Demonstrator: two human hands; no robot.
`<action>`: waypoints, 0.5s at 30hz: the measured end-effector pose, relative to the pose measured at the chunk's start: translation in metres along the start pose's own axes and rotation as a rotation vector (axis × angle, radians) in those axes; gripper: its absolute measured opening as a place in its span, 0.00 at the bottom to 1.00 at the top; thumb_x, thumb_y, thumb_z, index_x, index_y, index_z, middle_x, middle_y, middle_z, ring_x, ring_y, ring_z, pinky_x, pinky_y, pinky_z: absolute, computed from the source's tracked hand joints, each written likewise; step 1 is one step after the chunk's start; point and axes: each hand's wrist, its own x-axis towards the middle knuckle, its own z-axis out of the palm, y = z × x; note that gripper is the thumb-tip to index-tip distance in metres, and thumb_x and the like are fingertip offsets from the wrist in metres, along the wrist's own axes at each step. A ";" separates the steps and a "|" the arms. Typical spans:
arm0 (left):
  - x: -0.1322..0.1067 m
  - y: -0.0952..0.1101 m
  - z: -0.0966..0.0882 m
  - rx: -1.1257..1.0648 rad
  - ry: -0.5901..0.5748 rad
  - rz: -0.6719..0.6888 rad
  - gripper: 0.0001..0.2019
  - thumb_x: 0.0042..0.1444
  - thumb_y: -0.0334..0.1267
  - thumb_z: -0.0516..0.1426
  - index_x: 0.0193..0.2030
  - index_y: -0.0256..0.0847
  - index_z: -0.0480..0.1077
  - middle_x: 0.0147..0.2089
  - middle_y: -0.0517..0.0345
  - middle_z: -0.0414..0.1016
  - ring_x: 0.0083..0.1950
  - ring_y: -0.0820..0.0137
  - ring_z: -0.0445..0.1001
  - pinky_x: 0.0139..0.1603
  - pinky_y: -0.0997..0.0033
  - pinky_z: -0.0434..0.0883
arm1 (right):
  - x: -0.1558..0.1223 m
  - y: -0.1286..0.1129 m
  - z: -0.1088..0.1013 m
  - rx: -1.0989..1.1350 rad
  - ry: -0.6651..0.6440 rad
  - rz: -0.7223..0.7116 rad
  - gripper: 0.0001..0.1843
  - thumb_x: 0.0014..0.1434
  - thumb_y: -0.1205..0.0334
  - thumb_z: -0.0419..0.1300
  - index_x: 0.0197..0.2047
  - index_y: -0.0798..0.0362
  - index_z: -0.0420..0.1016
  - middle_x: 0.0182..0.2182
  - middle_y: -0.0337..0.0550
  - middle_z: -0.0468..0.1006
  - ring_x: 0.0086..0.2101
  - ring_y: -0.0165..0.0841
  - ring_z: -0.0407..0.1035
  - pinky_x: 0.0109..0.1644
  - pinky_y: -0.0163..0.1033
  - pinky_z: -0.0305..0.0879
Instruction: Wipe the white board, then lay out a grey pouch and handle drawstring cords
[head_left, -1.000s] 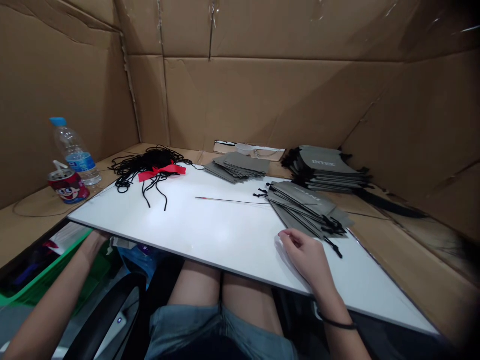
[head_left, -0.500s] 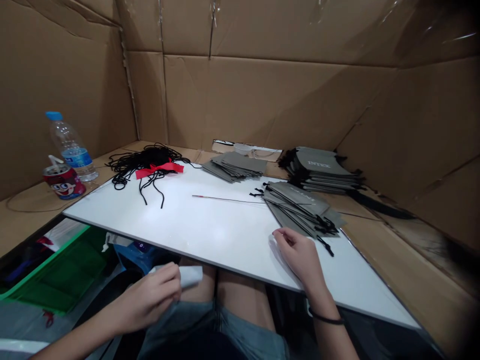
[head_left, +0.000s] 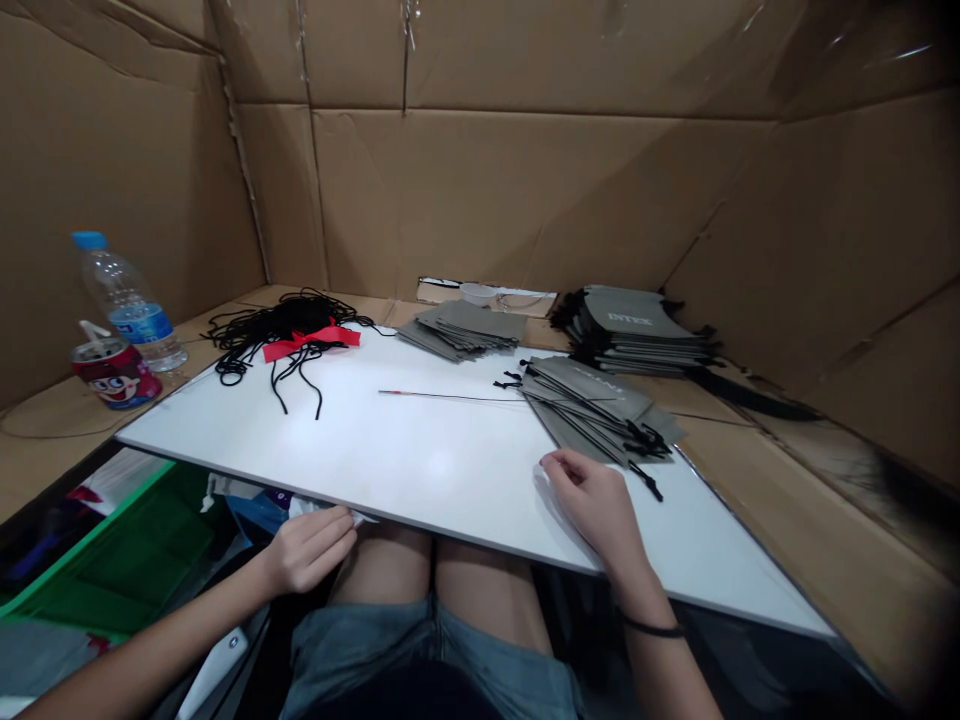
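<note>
Pouches (head_left: pixel 592 400), grey and fanned out, sit toward the right edge of the white board (head_left: pixel 420 460), with black drawstrings (head_left: pixel 645 440) trailing off their near end. And the right hand (head_left: pixel 596 500) is down on the board, just beside the near corner of that fan: palm down, wrist low, knuckles raised, fingers half curled with their tips on the surface. It has nothing in its grasp that I can see.

My read is that a light touch at that corner serves best. Take one layer only, clear of the cords, so nothing snags.

The left hand (head_left: pixel 307 545) hangs under the board's near edge, the forearm coming in from the left. Its fingers are loosely bent at a white scrap (head_left: pixel 361 517), and I can't tell whether it grips it. A thin wire (head_left: pixel 450 396) lies mid-board, and a black cord bundle (head_left: pixel 289 335) sits by the far left corner.
</note>
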 end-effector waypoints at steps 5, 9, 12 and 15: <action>-0.002 -0.002 0.001 -0.008 0.029 -0.032 0.10 0.58 0.25 0.54 0.44 0.35 0.73 0.39 0.48 0.80 0.47 0.63 0.78 0.46 0.65 0.77 | -0.001 0.000 0.000 -0.001 0.009 -0.024 0.18 0.54 0.50 0.50 0.25 0.52 0.74 0.20 0.42 0.74 0.25 0.34 0.66 0.30 0.36 0.55; 0.006 0.009 -0.012 -0.035 0.038 -0.067 0.09 0.58 0.25 0.54 0.43 0.34 0.73 0.36 0.46 0.79 0.46 0.61 0.78 0.43 0.65 0.78 | -0.001 0.001 0.000 0.004 0.011 -0.023 0.18 0.55 0.50 0.50 0.25 0.52 0.74 0.20 0.42 0.75 0.25 0.34 0.66 0.30 0.36 0.55; 0.018 0.023 -0.026 -0.107 0.025 -0.042 0.12 0.57 0.27 0.56 0.47 0.37 0.73 0.37 0.49 0.79 0.48 0.62 0.78 0.46 0.64 0.78 | -0.001 0.001 0.000 0.006 0.010 -0.031 0.18 0.55 0.51 0.50 0.25 0.51 0.75 0.20 0.42 0.75 0.25 0.34 0.66 0.29 0.36 0.55; 0.035 0.026 -0.028 -0.153 0.028 -0.049 0.15 0.58 0.30 0.56 0.52 0.38 0.72 0.39 0.50 0.79 0.49 0.62 0.77 0.48 0.63 0.78 | 0.000 0.002 0.001 0.000 0.011 -0.026 0.18 0.55 0.51 0.50 0.26 0.51 0.75 0.21 0.42 0.75 0.25 0.34 0.66 0.30 0.36 0.55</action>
